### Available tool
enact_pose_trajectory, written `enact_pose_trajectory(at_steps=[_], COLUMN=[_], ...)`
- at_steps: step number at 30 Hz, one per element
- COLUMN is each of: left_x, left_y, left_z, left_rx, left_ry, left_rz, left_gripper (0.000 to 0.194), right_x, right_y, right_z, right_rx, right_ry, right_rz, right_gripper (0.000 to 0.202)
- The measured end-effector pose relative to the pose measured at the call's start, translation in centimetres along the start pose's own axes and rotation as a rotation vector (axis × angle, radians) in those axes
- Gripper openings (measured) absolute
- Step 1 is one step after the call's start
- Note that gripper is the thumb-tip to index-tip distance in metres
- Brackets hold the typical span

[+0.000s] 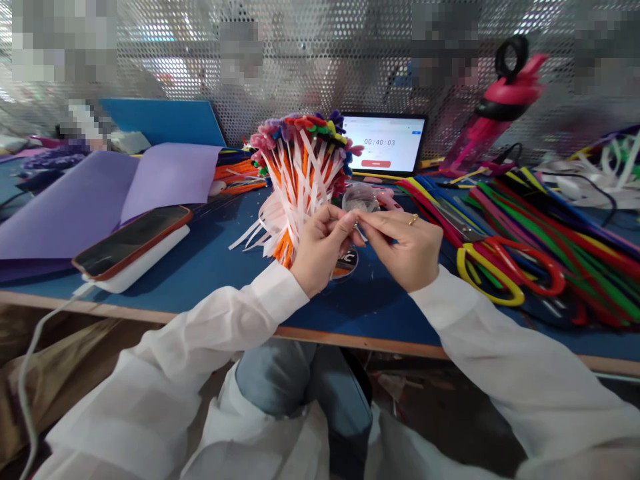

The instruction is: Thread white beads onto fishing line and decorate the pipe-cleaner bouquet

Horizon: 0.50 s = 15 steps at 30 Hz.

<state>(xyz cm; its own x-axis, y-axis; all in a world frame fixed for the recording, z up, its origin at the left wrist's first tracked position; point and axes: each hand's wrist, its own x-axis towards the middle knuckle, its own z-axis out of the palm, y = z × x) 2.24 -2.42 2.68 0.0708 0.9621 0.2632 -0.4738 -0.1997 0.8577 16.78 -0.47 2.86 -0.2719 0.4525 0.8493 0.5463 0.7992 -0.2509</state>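
Observation:
My left hand (323, 250) and my right hand (403, 247) meet over the middle of the desk, fingertips pinched close together. What lies between the fingertips is too small to make out. A ring sits on a right finger. Just behind my left hand stands a bundle of pipe-cleaner flowers (305, 173) with orange stems, pale ribbons and colourful heads. Behind the fingertips is a clear round container (361, 195). Below them a round dark-and-orange label (346, 265) lies partly hidden by my left hand.
Scissors (520, 273) with red and yellow handles lie at right by many coloured pipe cleaners (565, 233). A pink bottle (495, 113) and a tablet (384, 143) showing a timer stand behind. At left are a phone (135, 240) on a white block and purple sheets (90, 207).

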Motion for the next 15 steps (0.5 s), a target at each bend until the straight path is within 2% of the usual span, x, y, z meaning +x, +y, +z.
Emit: enact_pose_trajectory(at_steps=[7,15], left_x=[-0.1,0.0], left_y=[0.7,1.0], left_z=[0.4,0.4], left_rx=[-0.139,-0.209], left_ry=[0.006,-0.012], left_rz=[-0.196,-0.275], left_gripper=[0.025,0.027], right_x=[-0.4,-0.9], right_y=[1.4,2.3], right_z=[0.6,1.0], right_rx=[-0.033,-0.125], right_ry=[0.079,0.023], right_rz=[-0.160,-0.098], right_gripper=[0.032,0.033])
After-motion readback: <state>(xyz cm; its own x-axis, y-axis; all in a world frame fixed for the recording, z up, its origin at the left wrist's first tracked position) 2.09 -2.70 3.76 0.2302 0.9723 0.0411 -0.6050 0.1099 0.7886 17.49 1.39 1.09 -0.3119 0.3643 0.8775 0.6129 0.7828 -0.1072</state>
